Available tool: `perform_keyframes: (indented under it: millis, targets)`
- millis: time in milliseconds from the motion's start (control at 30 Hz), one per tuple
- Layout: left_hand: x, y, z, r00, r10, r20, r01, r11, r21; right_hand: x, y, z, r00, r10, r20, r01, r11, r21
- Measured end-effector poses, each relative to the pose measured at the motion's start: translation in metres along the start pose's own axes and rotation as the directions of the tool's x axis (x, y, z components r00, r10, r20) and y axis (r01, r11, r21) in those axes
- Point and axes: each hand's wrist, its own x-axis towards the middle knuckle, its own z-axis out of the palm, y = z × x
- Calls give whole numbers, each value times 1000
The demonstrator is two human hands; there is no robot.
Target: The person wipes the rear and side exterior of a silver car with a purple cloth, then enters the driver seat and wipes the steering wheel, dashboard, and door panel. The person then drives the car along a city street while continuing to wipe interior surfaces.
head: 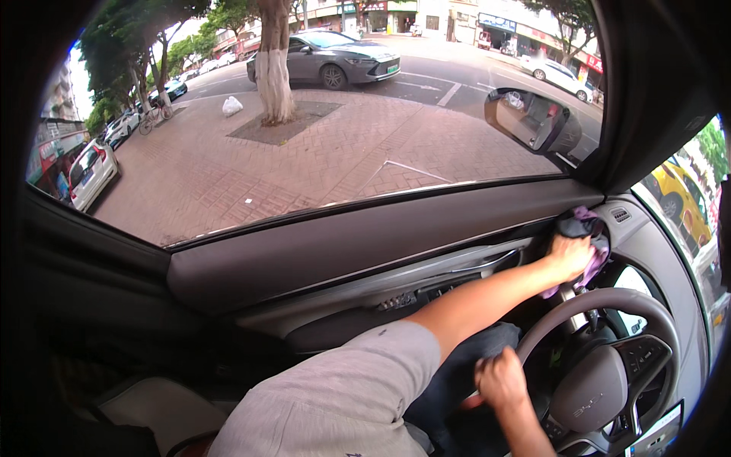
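My left hand [571, 257] is stretched to the far left corner of the dashboard [645, 228]. It grips a purple and dark cloth [597, 263], which is bunched against the corner by the air vent [621, 215]. Lower down, my right hand [502, 377] is curled beside the rim of the steering wheel [614, 297], above my dark trousers [474, 360]. A small reddish shape shows below its fingers; whether it is a thumb or a held thing is unclear. The wheel's hub [591, 391] carries the BYD maker's name.
The driver's door panel [371, 240], with a door handle [485, 263] and window switches [400, 300], runs along my left. A side mirror [528, 120] stands outside the window. Beyond are a brick pavement [342, 148], a tree [276, 74] and a grey car [337, 57].
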Motion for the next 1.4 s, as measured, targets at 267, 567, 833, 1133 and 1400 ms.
perform_keyframes:
  millis: [267,567,833,1133,1400]
  targets:
    - [-92,-24,22,959,-273,70,282,939,-196,-119,-55,34,889,370,-270,-293,913,285]
    - [-112,2,33,939,-344,13,339,917,-209,-199,-52,69,262,712,-651,-844,497,203]
    - [-148,40,58,982,188,36,-162,917,-364,-208,-29,94,-416,893,-174,-355,16,935]
    - [-141,2,84,793,367,487,-19,813,-582,-216,19,69,-491,851,-185,-490,-93,867]
    - [-112,19,37,901,435,-6,-384,789,-480,-230,141,-20,-154,942,-298,-738,91,669]
